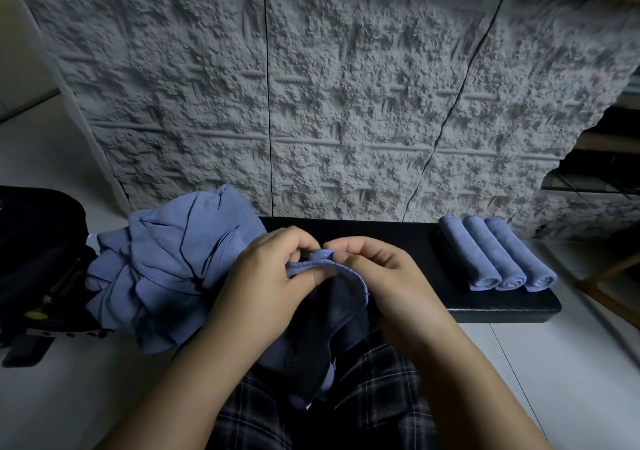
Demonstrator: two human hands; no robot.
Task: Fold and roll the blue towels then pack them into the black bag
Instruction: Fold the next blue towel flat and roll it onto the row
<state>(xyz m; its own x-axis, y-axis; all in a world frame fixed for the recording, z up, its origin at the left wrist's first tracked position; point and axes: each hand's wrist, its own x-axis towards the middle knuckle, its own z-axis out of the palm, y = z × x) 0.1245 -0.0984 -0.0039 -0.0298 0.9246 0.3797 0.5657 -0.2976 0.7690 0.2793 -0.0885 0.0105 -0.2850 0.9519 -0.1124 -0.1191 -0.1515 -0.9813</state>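
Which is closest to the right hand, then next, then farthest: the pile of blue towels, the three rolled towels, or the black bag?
From the right hand, in the head view:
1. Three rolled towels, to its right on the black bench.
2. Pile of blue towels, to its left, past the left hand.
3. Black bag, at the far left edge.

The room I'm working in is dim and cool-toned. Soft light brings out the relief on the rough grey textured wall panel (pixel 346 86), while the blue cloth hanging from my hands (pixel 329 339) sinks into deep shadow over my lap. The wide lens bends the wall's black seams outward, and the corners look soft and smeared.
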